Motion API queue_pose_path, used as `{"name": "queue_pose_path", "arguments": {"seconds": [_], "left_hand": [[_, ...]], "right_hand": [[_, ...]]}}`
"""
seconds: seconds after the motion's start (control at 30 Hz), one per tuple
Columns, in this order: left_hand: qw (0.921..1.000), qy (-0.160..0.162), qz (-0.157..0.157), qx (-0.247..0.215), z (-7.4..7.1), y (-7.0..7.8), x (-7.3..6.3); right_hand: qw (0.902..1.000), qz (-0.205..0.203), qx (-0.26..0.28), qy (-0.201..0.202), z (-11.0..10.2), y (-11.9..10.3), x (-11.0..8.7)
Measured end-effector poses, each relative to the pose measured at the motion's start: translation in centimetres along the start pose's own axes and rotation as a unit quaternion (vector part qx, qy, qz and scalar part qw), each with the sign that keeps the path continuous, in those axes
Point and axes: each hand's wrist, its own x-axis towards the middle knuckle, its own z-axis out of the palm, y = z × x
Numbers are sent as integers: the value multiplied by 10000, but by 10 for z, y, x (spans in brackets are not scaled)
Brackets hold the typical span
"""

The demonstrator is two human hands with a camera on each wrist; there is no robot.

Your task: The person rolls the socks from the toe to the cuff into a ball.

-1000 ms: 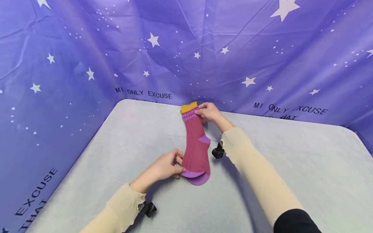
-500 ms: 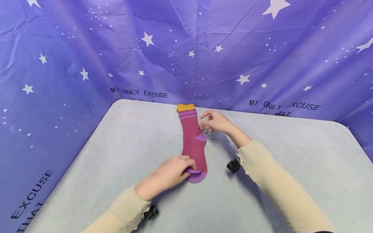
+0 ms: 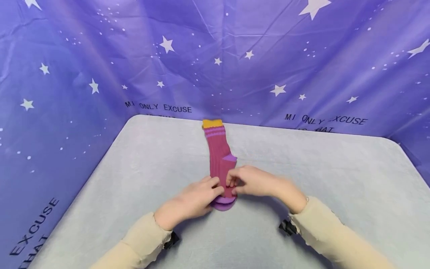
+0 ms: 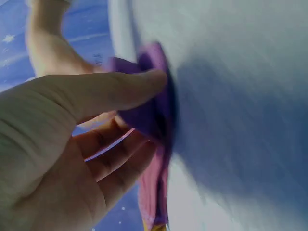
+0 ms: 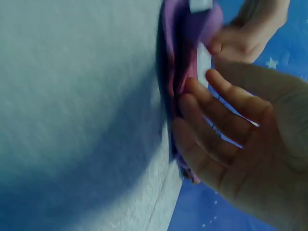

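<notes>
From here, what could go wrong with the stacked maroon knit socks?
The purple knit toes are offset, so the maroon knit socks may end up misaligned.
The bare left hand pinches toe fabric and the bare right hand is at the socks' side, so uneven pulls might twist them.
The yellow knit cuff lies near the far edge of the grey table; a push might slide it over.

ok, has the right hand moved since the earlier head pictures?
Yes: the right hand moved away from the far table edge, toward the purple sock toes.
</notes>
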Motion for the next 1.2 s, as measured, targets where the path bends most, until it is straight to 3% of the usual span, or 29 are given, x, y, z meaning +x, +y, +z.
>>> {"name": "queue_pose_path", "arguments": {"seconds": [0.1,0.23,0.47,0.57,0.7,0.83,1.0,1.2], "left_hand": [[9993,-119,62,341,2,-5,0],[9982,-278,36,522,4,-10,5],[9942,-186,-47,1060,1,-10,10],[9951,-158,-107,972,1,-11,10],[9988,164,-230,408,2,-15,9],[9953,427,-597,-627,2,-21,8],[9727,773,-916,-1987,-3,-27,2],[9424,1112,-1022,-2986,-14,-31,-6]], "right_hand": [[9977,-77,-625,-241,9,-7,-7],[9930,134,-1087,-435,17,-15,-9],[9910,355,-1227,-389,21,-21,-7],[9905,417,-1261,-350,22,-22,-6],[9906,480,-1261,-238,25,-21,-6],[9907,170,-1328,241,27,-19,-4],[9903,-175,-1058,880,21,-16,-6],[9946,7,-66,1035,8,-20,-13]]}}
